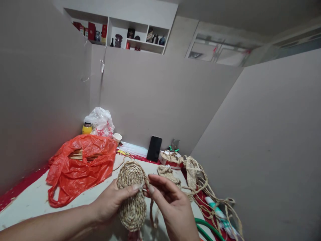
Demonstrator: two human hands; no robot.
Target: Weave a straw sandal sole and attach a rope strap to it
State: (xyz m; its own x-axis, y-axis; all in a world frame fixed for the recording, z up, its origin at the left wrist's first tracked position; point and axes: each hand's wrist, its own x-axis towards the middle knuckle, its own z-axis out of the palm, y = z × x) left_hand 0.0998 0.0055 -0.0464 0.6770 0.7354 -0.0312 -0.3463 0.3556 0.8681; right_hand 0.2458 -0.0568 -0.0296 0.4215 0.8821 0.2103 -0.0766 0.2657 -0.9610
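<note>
A woven straw shoe sole point(132, 214), coiled in rows and narrowed at the middle, stands upright over the table. My left hand point(112, 201) grips it from the left, thumb pressed across its narrow middle. At the sole's right edge, my right hand point(174, 206) pinches the braided straw cord point(145, 179) between thumb and fingers. A loose length of cord point(151, 212) hangs below those fingers. The fingers of my left hand behind the sole are hidden.
An orange-red plastic bag point(80, 180) with straw material lies left. Behind are a white bag point(101, 118), yellow jar point(87, 129), paper cup point(117, 137) and leaning phone point(154, 149). Right are tangled straw braids point(194, 170), a white-green tube point(215, 209) and green hose point(209, 227). Partitions enclose the table.
</note>
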